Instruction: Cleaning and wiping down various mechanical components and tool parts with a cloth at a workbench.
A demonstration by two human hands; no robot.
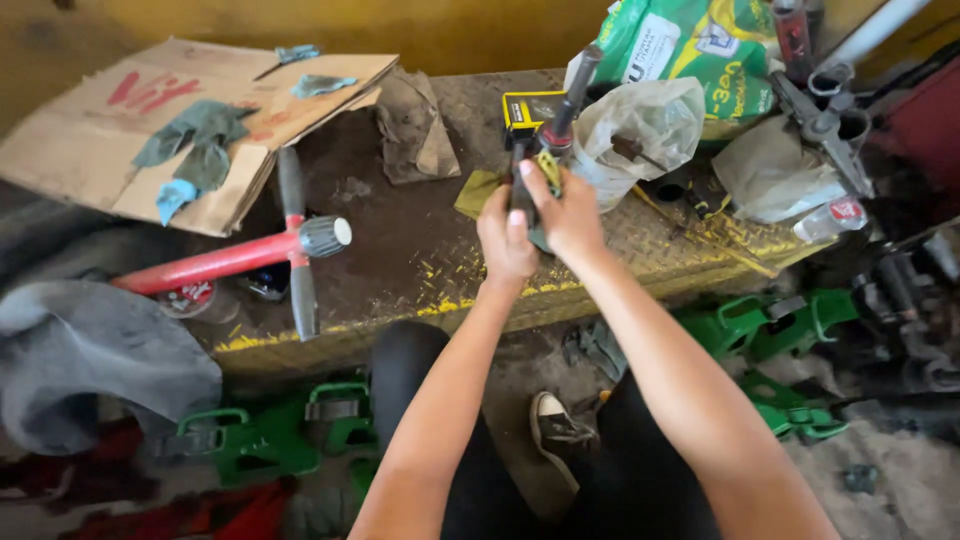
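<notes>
Both hands' fingers [527, 172] curl tightly around a dark tool [556, 125].

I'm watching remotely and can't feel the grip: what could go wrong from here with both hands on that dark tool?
The left hand and right hand grip the dark rod-shaped tool close beside the clear plastic bag; a slip could snag or topple it. The metal bench looks grimy, so anything set down might slide off toward the shoe.

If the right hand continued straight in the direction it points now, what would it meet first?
The right hand points up and away over the bench, so it would probably first meet the yellow and black box, beyond the dark tool it holds. Depth is unclear.
</notes>
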